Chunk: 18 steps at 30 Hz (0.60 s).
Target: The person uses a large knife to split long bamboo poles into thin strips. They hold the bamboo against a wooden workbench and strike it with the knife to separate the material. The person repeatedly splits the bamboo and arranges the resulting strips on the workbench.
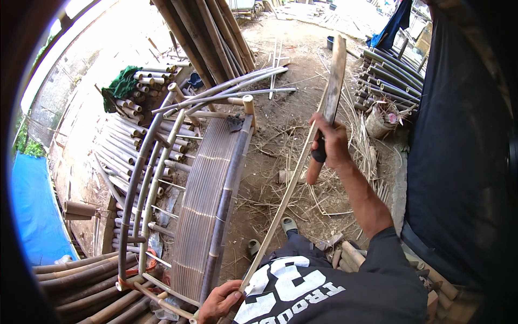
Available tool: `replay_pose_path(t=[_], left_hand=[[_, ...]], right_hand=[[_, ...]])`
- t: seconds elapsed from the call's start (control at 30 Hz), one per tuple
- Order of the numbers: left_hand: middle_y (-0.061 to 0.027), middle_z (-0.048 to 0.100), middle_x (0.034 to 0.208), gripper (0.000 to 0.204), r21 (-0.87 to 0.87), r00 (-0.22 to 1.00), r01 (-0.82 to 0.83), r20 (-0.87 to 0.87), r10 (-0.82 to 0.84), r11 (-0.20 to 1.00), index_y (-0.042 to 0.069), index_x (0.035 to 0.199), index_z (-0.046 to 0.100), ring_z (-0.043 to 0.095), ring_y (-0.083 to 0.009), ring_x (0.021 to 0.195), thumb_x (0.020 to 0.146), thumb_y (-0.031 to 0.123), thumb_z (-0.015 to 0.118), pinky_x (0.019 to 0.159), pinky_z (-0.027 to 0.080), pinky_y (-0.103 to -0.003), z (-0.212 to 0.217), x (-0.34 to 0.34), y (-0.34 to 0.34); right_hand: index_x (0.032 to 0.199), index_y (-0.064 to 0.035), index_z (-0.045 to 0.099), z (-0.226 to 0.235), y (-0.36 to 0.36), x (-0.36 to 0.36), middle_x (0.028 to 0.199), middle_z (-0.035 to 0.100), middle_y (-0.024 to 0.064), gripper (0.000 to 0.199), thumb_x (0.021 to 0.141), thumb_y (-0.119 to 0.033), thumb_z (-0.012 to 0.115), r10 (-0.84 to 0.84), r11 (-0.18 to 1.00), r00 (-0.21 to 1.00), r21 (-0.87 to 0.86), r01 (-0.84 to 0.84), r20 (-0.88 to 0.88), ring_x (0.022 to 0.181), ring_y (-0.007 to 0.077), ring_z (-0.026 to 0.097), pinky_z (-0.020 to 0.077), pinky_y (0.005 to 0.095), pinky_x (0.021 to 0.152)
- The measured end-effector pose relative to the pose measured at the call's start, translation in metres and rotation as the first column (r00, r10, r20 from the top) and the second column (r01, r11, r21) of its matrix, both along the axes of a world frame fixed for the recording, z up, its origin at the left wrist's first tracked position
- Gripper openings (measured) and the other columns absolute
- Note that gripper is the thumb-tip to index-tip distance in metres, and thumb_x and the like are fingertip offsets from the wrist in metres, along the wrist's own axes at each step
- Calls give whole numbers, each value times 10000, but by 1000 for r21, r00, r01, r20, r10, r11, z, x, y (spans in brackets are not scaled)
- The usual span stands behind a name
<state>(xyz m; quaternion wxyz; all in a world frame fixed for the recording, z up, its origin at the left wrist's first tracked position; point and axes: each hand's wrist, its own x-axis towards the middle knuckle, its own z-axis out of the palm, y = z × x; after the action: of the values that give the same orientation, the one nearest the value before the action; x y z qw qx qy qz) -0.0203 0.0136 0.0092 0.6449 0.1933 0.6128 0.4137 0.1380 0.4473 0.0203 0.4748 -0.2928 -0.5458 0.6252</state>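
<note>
My right hand [333, 144] is closed around the handle of a machete [335, 81], its broad, worn blade pointing up and away from me. A long, thin bamboo strip [281, 209] slants from beside the blade down to my lap. Near the strip's lower end, my left hand [221, 300] grips it between thumb and fingers. The strip's upper part passes close by my right fingers; whether they also hold it I cannot tell. To the left of the strip stands a bamboo bench [204, 205] with a slatted seat and curved back rails.
Split shavings [353, 175] litter the dirt floor ahead. Bamboo poles are stacked at the left [121, 143] and far right [391, 75]. A chopped stump [382, 121] stands before the right stack. A dark sheet [458, 151] hangs at the right; a blue tarp [38, 205] lies far left.
</note>
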Motion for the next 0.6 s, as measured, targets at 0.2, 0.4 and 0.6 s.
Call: replay_pose_path(t=[0.2, 0.4, 0.6], left_hand=[[-78, 638, 876, 365, 485, 981, -34, 182, -63, 874, 0, 1297, 519, 602, -133, 739, 999, 210, 526, 684, 514, -291, -3, 3, 115], [-19, 566, 747, 357, 421, 937, -294, 304, 172, 858, -7, 1283, 520, 430, -36, 476, 1012, 226, 516, 401, 312, -175, 8, 18, 222], [19, 490, 665, 399, 345, 980, -197, 46, 193, 918, -1, 1350, 511, 365, -20, 452, 1005, 200, 509, 389, 288, -176, 25, 47, 210]], right_hand=[[778, -51, 606, -1, -37, -42, 558, 558, 15, 254, 933, -250, 635, 137, 974, 990, -188, -128, 34, 429, 114, 567, 453, 251, 377], [800, -75, 545, -19, -50, -22, 629, 550, 34, 478, 920, -536, 576, -49, 772, 841, 555, -311, 539, 532, 173, 582, 472, 334, 470], [769, -92, 549, -38, -17, 16, 589, 529, 37, 453, 857, -527, 642, -292, 305, 826, 866, -397, 482, 466, 170, 542, 497, 361, 446]])
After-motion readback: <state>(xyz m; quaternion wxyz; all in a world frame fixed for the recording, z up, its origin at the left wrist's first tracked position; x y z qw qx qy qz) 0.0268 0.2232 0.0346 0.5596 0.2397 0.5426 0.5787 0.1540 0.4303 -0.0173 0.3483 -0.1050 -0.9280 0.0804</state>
